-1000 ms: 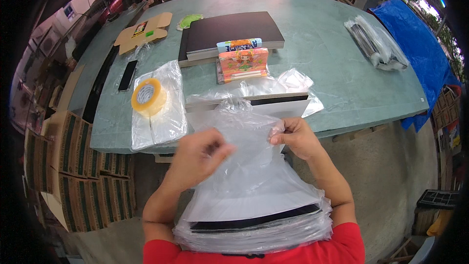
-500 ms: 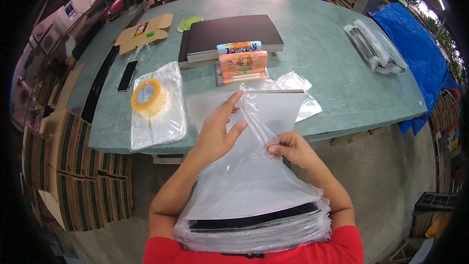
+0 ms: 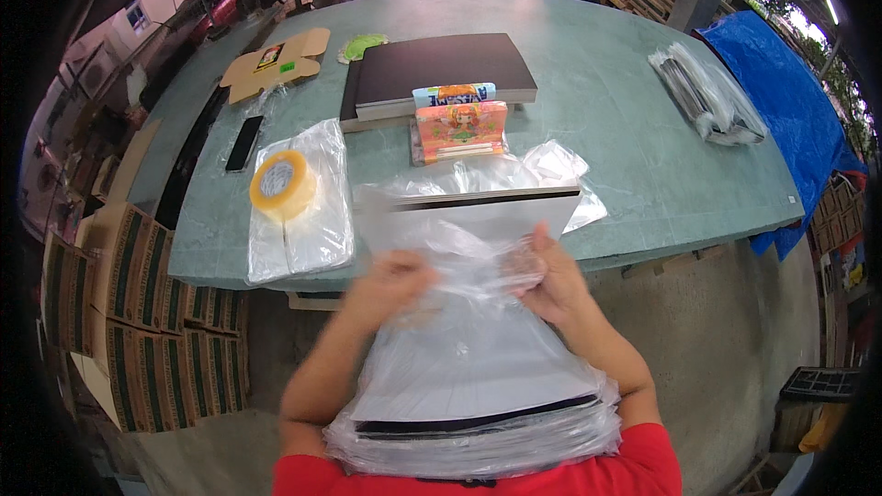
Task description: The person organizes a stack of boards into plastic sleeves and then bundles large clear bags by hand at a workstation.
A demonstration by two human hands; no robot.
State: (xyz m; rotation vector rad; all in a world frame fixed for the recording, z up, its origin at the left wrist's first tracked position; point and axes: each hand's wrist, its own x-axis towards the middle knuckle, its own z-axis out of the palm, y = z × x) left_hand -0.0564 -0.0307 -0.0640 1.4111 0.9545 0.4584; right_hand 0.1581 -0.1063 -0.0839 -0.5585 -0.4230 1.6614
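Note:
A stack of plastic-bagged white sheets or boards (image 3: 478, 344) slopes from the table edge down against my body, with a dark edge showing low in it. Clear plastic bag film (image 3: 469, 253) is bunched across its upper part, between my hands. My left hand (image 3: 390, 285), blurred by motion, is curled closed at the left end of the film. On the other side my right hand (image 3: 556, 285) grips the film between thumb and fingers, its forefinger pointing up. Beyond the hands, the stack's top edge (image 3: 487, 197) shows dark and pale layers.
On the green table (image 3: 625, 129) a yellowish tape roll (image 3: 280, 184) sits on flat plastic bags (image 3: 308, 253). Nearby are a phone (image 3: 243, 143), colourful packs (image 3: 459, 129), black-covered boards (image 3: 441, 73), flattened cardboard (image 3: 271, 64) and a bagged bundle (image 3: 707, 92). Cartons (image 3: 170, 340) stand lower left.
My left hand has come down from the top edge and curled closed. The right hand has turned upward with the film, which is now gathered crosswise. The stack's far edge has tilted, showing dark layers.

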